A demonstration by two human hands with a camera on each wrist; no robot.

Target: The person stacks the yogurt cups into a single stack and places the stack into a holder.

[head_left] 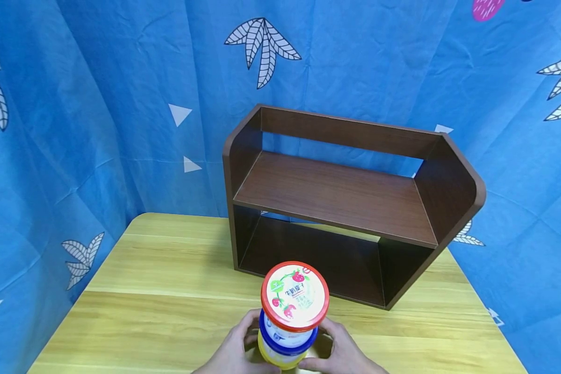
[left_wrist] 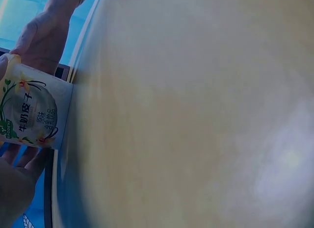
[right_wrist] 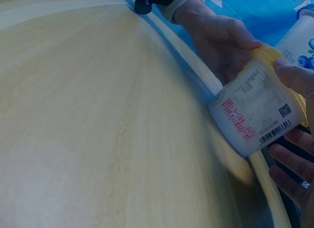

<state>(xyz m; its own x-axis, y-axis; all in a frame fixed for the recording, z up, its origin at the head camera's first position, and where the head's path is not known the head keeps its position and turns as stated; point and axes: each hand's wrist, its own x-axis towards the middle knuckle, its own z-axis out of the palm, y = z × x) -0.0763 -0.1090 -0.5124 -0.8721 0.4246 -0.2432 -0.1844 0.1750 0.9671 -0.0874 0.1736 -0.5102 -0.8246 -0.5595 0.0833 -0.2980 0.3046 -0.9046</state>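
Observation:
Three tubs with coloured lids stand stacked between my hands at the front of the table. On top is a red-lidded tub point(head_left: 295, 296) with strawberries on its lid. Below it sits a blue-lidded tub point(head_left: 285, 338), with blueberries printed on its side in the right wrist view. The bottom one is a white yellow-lidded tub point(left_wrist: 37, 110). My left hand point(head_left: 238, 347) grips this bottom tub from the left, while my right hand point(head_left: 340, 349) holds it from the right. Both thumbs lie near its yellow rim point(right_wrist: 274, 55). A ring shows on a right finger.
Behind the stack, a dark brown two-tier shelf point(head_left: 336, 192) stands at an angle on the light wooden table point(head_left: 168, 291). Its front lower edge is just beyond the tubs. A blue patterned curtain point(head_left: 159, 78) hangs behind the table and along both sides.

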